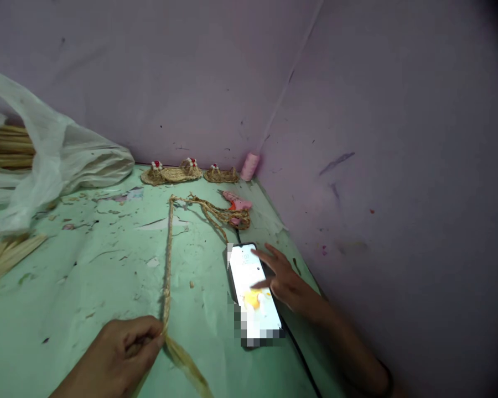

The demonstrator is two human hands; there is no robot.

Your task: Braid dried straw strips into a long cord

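Between thumb and forefinger, my left hand [126, 351] pinches a braided straw-coloured cord [169, 249]. The braid runs away from the hand to a bend near the back, then right into a looped bundle. Below the pinch, loose unbraided fibre [186, 365] trails toward the front edge of the view. My right hand [284, 276] hovers over or touches a lit smartphone [249, 276], its fingers spread above the screen; contact is unclear. The phone lies flat, partly pixelated. Past it, a pink glue gun [236, 202] lies partly behind the looped cord.
Woven slippers [174, 175] with red and white beads sit along the back wall, beside a pink thread spool [249, 167]. At left, a white plastic bag [53, 138] holds dried stalks, with loose husk strips [8, 257] in front. A black cable [302, 356] runs beside the phone. Walls border back and right.
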